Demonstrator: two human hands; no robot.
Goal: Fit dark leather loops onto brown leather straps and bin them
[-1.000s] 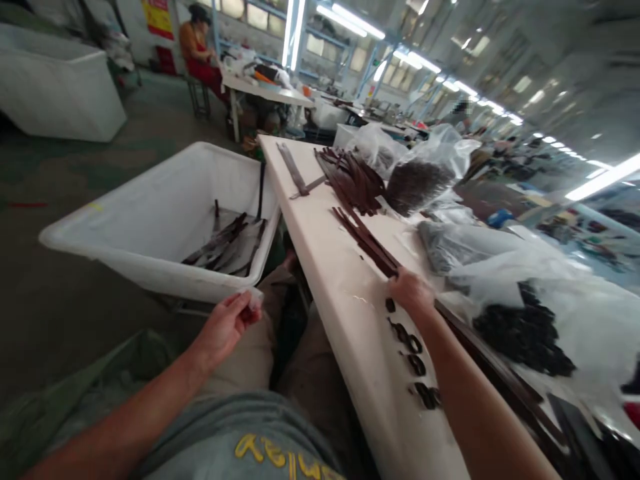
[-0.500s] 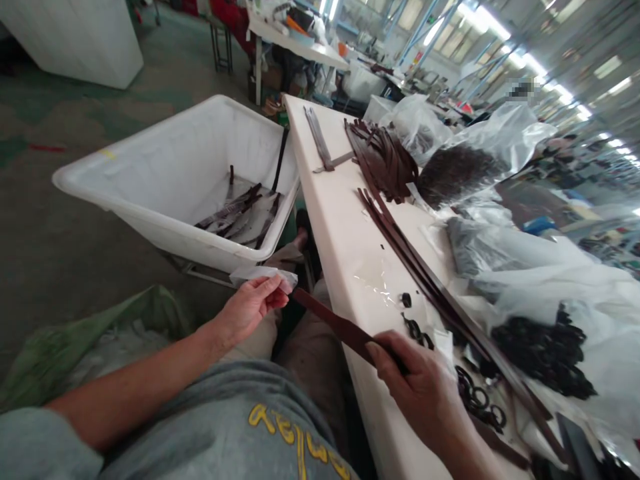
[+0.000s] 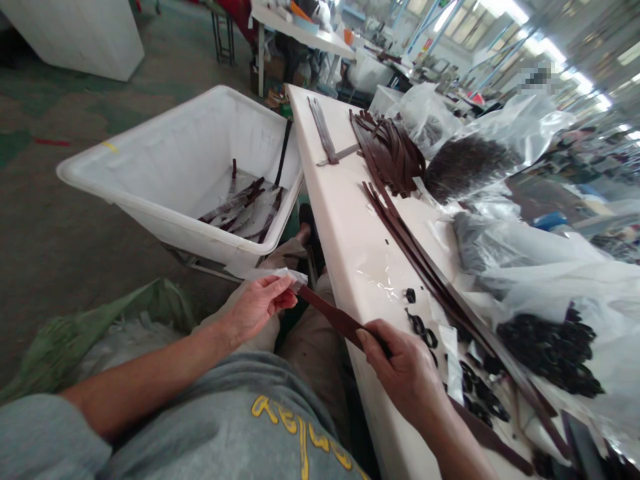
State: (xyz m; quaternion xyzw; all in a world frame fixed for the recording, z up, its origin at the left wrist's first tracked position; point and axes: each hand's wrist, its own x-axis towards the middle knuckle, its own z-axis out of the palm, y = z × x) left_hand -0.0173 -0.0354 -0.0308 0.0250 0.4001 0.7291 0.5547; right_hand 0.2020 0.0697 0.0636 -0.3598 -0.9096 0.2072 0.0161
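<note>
Low at six o'clock, over the person's lap, the right hand (image 3: pixel 400 367) is clamped on a dark brown strap (image 3: pixel 335 319), fingers curled round it and thumb on top. The strap runs toward ten o'clock to the left hand (image 3: pixel 257 308), which pinches a clear plastic sleeve (image 3: pixel 280 275) between thumb and fingertips. The strap's tip meets the sleeve there; whether it is inside cannot be told. Just at two o'clock of the right hand, black rings (image 3: pixel 417 323) lie on the white table (image 3: pixel 335 213). A row of long straps (image 3: pixel 415 257) stretches toward twelve o'clock, up to a loose pile of straps (image 3: pixel 390 147). Filled plastic bags (image 3: pixel 520 127) crowd the table at two o'clock. A white bin (image 3: pixel 165 160) with sleeved straps in it stands at eleven o'clock of the left hand, and a green bag (image 3: pixel 125 320) lies at nine.
</note>
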